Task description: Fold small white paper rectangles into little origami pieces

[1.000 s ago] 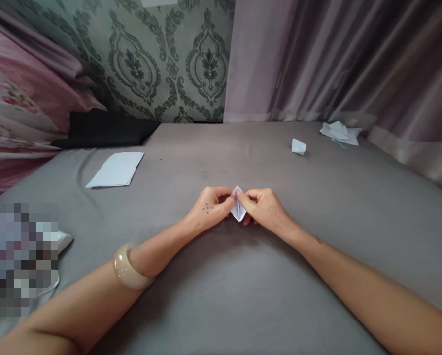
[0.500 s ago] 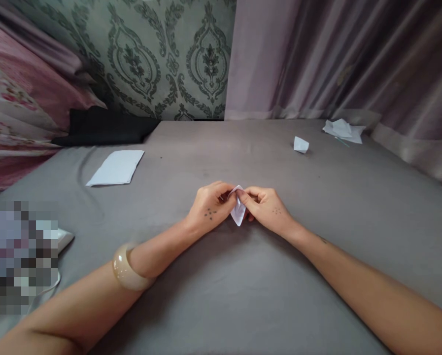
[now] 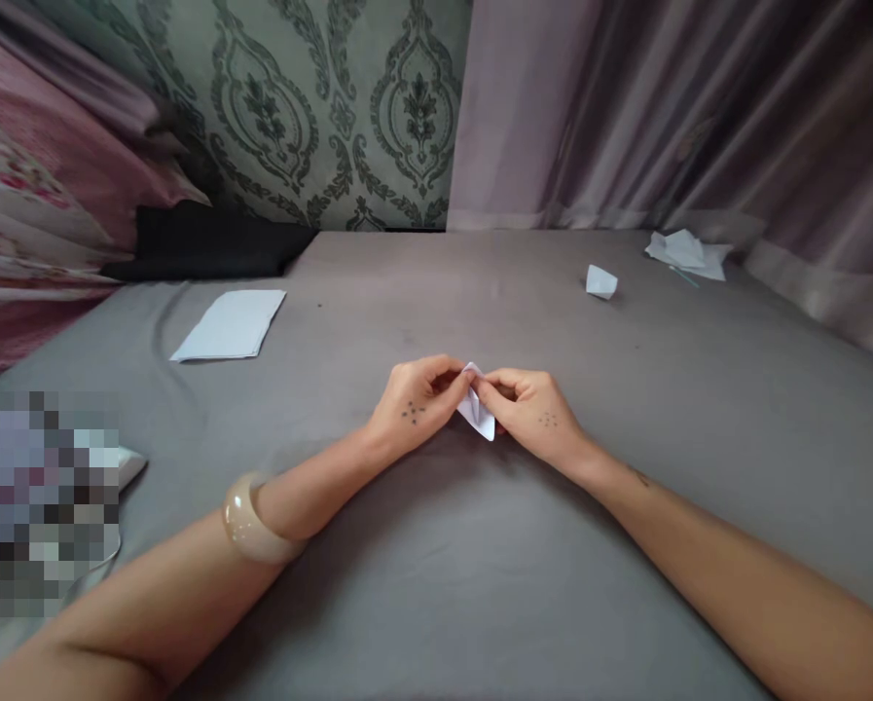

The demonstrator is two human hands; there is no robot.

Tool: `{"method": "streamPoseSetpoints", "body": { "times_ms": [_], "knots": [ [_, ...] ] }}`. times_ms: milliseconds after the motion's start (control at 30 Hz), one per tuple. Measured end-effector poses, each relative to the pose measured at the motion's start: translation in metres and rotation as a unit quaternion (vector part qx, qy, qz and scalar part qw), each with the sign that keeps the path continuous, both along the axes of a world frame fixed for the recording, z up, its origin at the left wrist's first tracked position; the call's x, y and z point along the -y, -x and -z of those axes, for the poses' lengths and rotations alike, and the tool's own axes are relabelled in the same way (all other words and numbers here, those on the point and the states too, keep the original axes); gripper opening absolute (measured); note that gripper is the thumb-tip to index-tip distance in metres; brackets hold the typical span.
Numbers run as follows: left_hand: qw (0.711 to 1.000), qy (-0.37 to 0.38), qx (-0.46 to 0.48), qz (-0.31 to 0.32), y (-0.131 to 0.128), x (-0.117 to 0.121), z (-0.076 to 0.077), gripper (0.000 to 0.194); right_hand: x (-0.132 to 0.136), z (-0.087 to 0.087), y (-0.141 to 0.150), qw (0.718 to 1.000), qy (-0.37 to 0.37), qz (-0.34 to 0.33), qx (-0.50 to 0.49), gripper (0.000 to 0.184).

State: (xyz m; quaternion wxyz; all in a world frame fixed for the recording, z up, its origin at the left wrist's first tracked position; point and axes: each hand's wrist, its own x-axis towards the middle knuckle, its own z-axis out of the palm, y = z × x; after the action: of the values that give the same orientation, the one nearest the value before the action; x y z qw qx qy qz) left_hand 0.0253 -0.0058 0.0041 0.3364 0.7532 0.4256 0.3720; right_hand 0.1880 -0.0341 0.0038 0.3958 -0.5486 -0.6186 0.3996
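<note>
A small folded white paper piece [image 3: 478, 411] sits between my two hands just above the grey bedsheet [image 3: 436, 565]. My left hand [image 3: 412, 406] pinches its upper left edge with thumb and fingers closed. My right hand [image 3: 530, 413] pinches its upper right side, fingers curled. The paper's pointed lower end hangs down and to the right between the hands. A cream bangle [image 3: 250, 521] rings my left wrist.
A flat white sheet [image 3: 232, 323] lies at the back left. A small folded paper [image 3: 600, 281] and a heap of crumpled white paper [image 3: 685, 253] lie at the back right by the curtain [image 3: 670, 117]. Pink floral bedding [image 3: 34, 204] and a black cloth [image 3: 209, 248] lie left.
The folded paper has tilted, its lower point swinging to the right between my fingers. Both hands stay in the same place.
</note>
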Motion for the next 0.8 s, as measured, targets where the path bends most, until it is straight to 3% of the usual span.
{"method": "streamPoseSetpoints", "body": {
  "times_ms": [233, 433, 500, 800],
  "knots": [
    [0.998, 0.026, 0.045, -0.039, 0.001, -0.003, 0.004, 0.018, -0.002, -0.007, 0.003, 0.996, 0.078, -0.015, -0.047, 0.020],
    [0.969, 0.220, 0.113, -0.022, -0.008, 0.001, -0.005, 0.021, -0.004, -0.003, 0.003, 0.995, 0.065, 0.032, -0.067, 0.022],
    [0.960, 0.252, 0.117, -0.026, -0.010, 0.002, -0.006, 0.018, -0.004, 0.000, 0.003, 0.996, 0.056, 0.049, -0.047, 0.022],
    [0.963, 0.252, 0.092, -0.033, -0.012, 0.002, -0.003, 0.018, -0.004, 0.005, 0.003, 0.995, 0.036, 0.077, 0.047, 0.024]
  ]
}}
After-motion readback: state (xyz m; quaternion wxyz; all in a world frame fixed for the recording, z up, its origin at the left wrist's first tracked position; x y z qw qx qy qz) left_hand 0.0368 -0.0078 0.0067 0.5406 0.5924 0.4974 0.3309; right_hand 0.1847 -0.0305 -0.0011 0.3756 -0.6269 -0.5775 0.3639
